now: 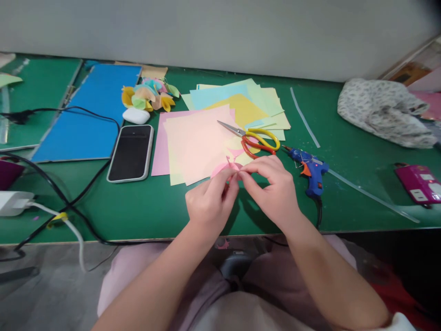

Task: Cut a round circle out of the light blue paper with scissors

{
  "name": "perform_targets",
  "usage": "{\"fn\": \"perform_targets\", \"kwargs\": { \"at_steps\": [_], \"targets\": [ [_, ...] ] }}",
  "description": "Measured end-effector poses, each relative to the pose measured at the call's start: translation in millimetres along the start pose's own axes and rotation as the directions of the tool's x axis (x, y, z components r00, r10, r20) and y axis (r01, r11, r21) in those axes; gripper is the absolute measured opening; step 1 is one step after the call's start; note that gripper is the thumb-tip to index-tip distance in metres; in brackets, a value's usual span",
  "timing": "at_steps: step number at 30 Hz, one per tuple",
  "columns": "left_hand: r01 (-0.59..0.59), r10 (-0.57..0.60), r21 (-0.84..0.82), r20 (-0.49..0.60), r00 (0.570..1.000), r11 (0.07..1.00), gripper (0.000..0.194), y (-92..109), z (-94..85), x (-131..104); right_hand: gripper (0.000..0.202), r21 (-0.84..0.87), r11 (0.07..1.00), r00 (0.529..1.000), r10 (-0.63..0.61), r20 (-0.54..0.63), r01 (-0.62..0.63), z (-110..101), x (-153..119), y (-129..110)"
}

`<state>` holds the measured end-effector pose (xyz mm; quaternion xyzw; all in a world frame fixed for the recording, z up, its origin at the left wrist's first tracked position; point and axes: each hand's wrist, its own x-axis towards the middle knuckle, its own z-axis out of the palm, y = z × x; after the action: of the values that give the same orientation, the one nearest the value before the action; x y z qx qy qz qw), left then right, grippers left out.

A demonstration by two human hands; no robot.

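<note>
Between my two hands, over the table's front half, is a small piece of pink paper (220, 171) with a curled end. My left hand (212, 195) pinches it with thumb and index finger. The fingertips of my right hand (272, 186) are pinched at its right edge, touching the left fingertips. Just beyond lie scissors (260, 140) with one yellow and one red handle, blades resting on a stack of pastel paper sheets (196, 142). To the right of my right hand, a blue glue gun (312, 168) lies on its side, with a clear glue stick in its back.
On the green table (144, 211) are a phone (131, 154), a white case (136, 116), paper flowers (149, 95), a blue board (89, 110) and black cables (69, 202) at left. A loose glue stick (305, 117), patterned cloth (382, 112) and purple power strip (420, 183) lie right.
</note>
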<state>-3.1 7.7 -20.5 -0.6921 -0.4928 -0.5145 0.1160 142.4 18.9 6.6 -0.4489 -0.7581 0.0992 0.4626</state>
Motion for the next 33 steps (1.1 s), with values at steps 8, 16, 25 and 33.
{"fn": "perform_targets", "kwargs": {
  "at_steps": [8,16,25,33],
  "targets": [
    [-0.012,0.012,0.005,-0.039,0.999,1.0,0.007,-2.6,1.7,0.0,0.013,-0.005,0.999,0.999,-0.035,-0.019,0.035,0.6,-0.4,3.7],
    [-0.002,0.001,-0.046,-0.005,1.0,0.999,0.006,-1.7,-1.1,1.1,0.016,-0.009,0.998,0.998,-0.058,0.011,0.058,-2.0,1.3,1.8],
    [-0.003,0.004,-0.067,0.011,1.0,0.998,0.006,-2.1,-2.5,1.1,0.017,0.022,0.994,0.994,-0.103,0.027,0.103,-1.9,2.6,1.2],
    [-0.032,0.033,-0.025,0.028,0.999,0.999,0.007,-3.4,-2.6,2.5,0.017,0.021,0.994,0.992,-0.113,0.053,0.112,-0.8,1.9,2.3]
  ]
}}
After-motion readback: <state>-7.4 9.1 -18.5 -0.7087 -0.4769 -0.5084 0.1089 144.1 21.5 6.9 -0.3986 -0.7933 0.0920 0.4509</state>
